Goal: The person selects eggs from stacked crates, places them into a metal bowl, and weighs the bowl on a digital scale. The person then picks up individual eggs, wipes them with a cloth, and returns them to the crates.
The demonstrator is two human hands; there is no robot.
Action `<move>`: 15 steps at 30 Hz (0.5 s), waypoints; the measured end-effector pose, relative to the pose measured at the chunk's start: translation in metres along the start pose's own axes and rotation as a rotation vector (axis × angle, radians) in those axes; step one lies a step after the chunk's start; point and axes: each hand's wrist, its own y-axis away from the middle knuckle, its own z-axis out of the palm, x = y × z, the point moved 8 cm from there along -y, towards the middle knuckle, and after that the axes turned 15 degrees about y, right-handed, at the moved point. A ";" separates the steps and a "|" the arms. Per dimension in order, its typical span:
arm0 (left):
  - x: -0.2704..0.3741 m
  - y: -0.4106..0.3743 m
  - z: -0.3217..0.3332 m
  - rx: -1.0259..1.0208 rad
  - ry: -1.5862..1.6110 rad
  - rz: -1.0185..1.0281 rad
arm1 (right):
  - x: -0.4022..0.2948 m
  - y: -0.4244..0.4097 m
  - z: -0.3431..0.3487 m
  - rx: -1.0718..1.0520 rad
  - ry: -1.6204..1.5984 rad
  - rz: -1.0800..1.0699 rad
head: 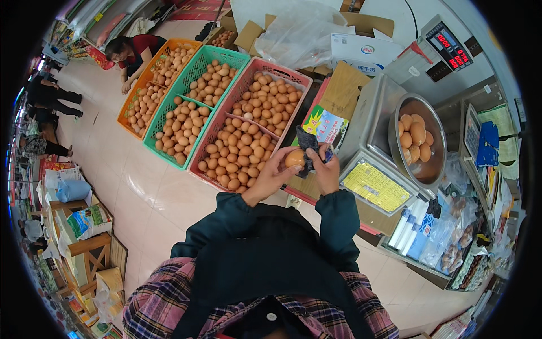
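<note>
A brown egg [294,159] rests in the fingers of my left hand [273,171]. Beside it, my right hand [324,169] grips a dark grey cloth [308,142], which hangs against the egg's right side. Just left of my hands stands a pink plastic crate [253,64], split by a divider and heaped with brown eggs [241,154]. On my right, a steel bowl [438,127] with several brown eggs [416,135] sits on a weighing scale [374,110], whose red-lit display [449,44] stands behind.
A green crate [243,53] and an orange crate [192,42], both with eggs, line up further left. A person [137,53] leans by the orange one. Plastic bags [296,36] and cardboard boxes [250,36] lie behind. A yellow sheet [377,186] covers the scale's keypad area.
</note>
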 end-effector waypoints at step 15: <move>0.022 0.004 -0.005 0.113 -0.317 0.123 | -0.009 0.008 0.003 0.260 0.077 -0.013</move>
